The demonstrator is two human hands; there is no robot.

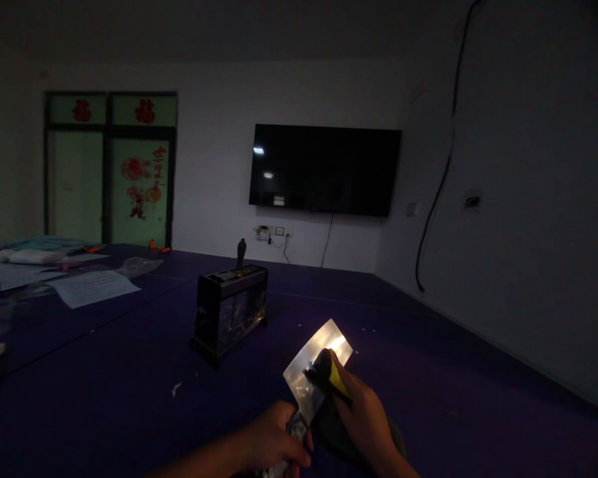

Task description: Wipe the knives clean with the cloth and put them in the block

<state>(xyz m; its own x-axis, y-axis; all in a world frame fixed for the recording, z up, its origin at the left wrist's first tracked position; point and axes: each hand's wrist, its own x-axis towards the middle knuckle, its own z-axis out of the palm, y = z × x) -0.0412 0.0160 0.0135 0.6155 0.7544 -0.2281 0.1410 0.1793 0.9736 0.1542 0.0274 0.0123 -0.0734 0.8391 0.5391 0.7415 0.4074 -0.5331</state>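
Head: block [229,309] holds knife [240,252]; left hand [274,438] cleaver [306,368], right hand [366,418] sponge [333,377].

A dim meeting or work room. A wall-mounted television [325,169] faces a long purple table [129,372]. Papers [94,287] lie there.

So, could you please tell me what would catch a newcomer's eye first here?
The shiny cleaver gleams low at centre, held by the left hand while the right hand presses a yellow-black pad on it. Behind it stands a dark knife block; a black television hangs on the wall.
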